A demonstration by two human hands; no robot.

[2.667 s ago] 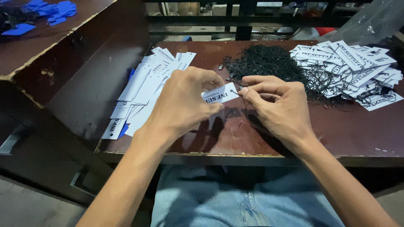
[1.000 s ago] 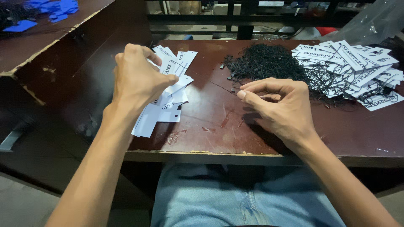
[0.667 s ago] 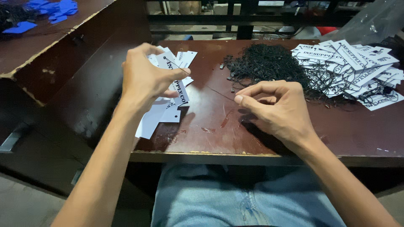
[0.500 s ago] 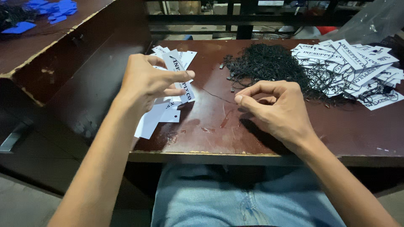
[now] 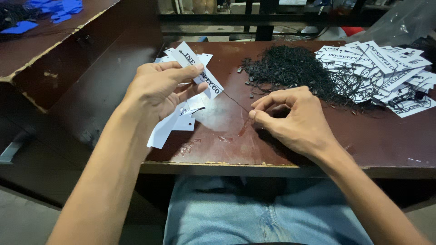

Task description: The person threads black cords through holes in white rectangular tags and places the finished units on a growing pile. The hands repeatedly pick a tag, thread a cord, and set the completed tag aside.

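My left hand (image 5: 159,88) holds a white printed paper tag (image 5: 200,68) between thumb and fingers, raised above a loose pile of blank-side tags (image 5: 175,122). A thin black string (image 5: 234,100) runs from the tag down to my right hand (image 5: 290,120), which pinches its end between thumb and forefinger just above the dark red table (image 5: 318,145). The two hands are about a hand's width apart.
A heap of black strings (image 5: 290,68) lies at the table's back middle. Strung white tags (image 5: 386,68) are piled at the back right, under a clear plastic bag (image 5: 399,22). Blue tags (image 5: 54,9) lie on a raised surface at upper left. Blue jeans show below the table edge.
My left hand lifted a tag from the left pile and turned it toward my right hand. The string between the hands has shortened as they came closer together.
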